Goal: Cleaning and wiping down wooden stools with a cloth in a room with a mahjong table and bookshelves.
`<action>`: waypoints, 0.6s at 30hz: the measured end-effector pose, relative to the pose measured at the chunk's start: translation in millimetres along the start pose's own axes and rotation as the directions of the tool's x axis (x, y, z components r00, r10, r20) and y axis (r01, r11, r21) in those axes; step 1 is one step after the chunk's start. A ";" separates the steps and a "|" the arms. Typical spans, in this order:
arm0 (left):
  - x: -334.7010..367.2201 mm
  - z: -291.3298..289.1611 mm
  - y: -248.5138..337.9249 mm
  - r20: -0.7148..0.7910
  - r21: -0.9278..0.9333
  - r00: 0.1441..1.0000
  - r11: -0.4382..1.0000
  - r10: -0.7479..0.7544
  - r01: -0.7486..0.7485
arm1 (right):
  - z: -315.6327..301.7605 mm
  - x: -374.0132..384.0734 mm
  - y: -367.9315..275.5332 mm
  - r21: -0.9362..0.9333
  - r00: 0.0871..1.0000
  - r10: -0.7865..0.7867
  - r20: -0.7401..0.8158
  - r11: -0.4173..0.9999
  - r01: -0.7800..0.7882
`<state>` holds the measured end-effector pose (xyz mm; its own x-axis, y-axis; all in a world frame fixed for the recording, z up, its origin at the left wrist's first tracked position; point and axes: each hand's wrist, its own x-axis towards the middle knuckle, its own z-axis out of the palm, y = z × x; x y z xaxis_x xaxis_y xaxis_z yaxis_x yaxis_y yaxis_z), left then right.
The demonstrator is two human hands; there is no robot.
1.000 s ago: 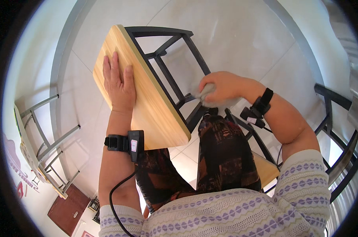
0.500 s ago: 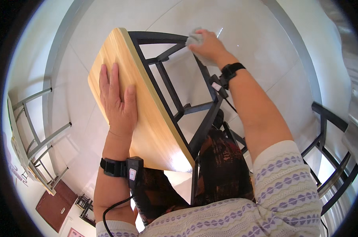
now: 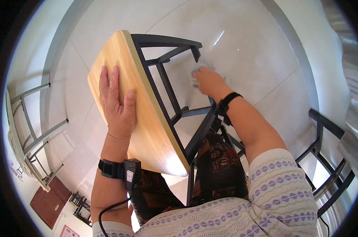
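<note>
A small table or desk is tipped on its side before me, its light wood-grain top (image 3: 147, 122) facing left and its black metal frame (image 3: 169, 85) reaching to the right. Flat on the wooden surface lies my left hand (image 3: 118, 104), fingers stretched out. My right hand (image 3: 210, 82) is closed round a grey-white cloth (image 3: 198, 73), somewhat blurred, against the frame's outer bar. The hand and cloth cover part of that bar. Black straps with small boxes sit on both wrists.
Pale floor tiles (image 3: 250, 51) surround the table. On the left stands another table with grey metal legs (image 3: 44, 134). Black-framed furniture (image 3: 325, 154) is at the right, beside a silvery curtain-like sheet (image 3: 354, 79). A brown door (image 3: 52, 203) shows at lower left.
My right hand has slid the cloth from the frame's far corner down along the outer bar toward me. My left hand stays on the wooden top.
</note>
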<state>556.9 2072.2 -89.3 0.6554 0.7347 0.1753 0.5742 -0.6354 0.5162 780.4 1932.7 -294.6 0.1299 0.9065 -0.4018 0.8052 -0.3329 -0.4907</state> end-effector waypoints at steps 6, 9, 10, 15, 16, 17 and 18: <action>-3.5 -2.5 0.1 -0.004 0.016 1.000 1.000 -0.013 0.013 | -6.5 -27.5 -8.0 -0.002 0.997 -0.061 0.050 0.998 0.061; -3.0 -4.0 3.5 0.007 0.069 1.000 0.998 0.012 -0.013 | -9.5 -8.3 -16.4 -0.096 0.979 -0.061 -0.194 0.994 0.043; -3.5 -3.7 2.5 0.012 0.073 1.000 0.997 0.009 -0.010 | -16.0 6.0 -17.7 -0.097 0.971 -0.051 -0.234 0.995 0.029; -2.6 -1.0 -3.7 -0.008 0.046 1.000 0.999 0.027 -0.026 | -31.1 67.7 2.4 -0.233 0.973 -0.151 -0.173 0.966 0.108; -2.6 -1.2 -3.7 -0.007 0.043 1.000 0.999 0.018 -0.017 | -28.4 67.5 9.7 -0.191 0.953 -0.227 -0.201 0.963 0.189; -2.1 -1.4 -3.6 -0.007 0.039 1.000 0.999 0.017 -0.017 | -25.2 64.7 17.4 -0.151 0.926 -0.298 -0.232 0.951 0.268; -3.0 -2.7 -4.4 -0.007 0.039 1.000 0.999 0.014 -0.014 | -21.2 61.0 20.7 -0.151 0.927 -0.302 -0.223 0.950 0.273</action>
<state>551.1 2073.4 -89.8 0.6598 0.7273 0.1888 0.5836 -0.6542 0.4810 817.2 1986.6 -312.8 0.0063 0.9986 -0.0517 0.8879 -0.0294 -0.4590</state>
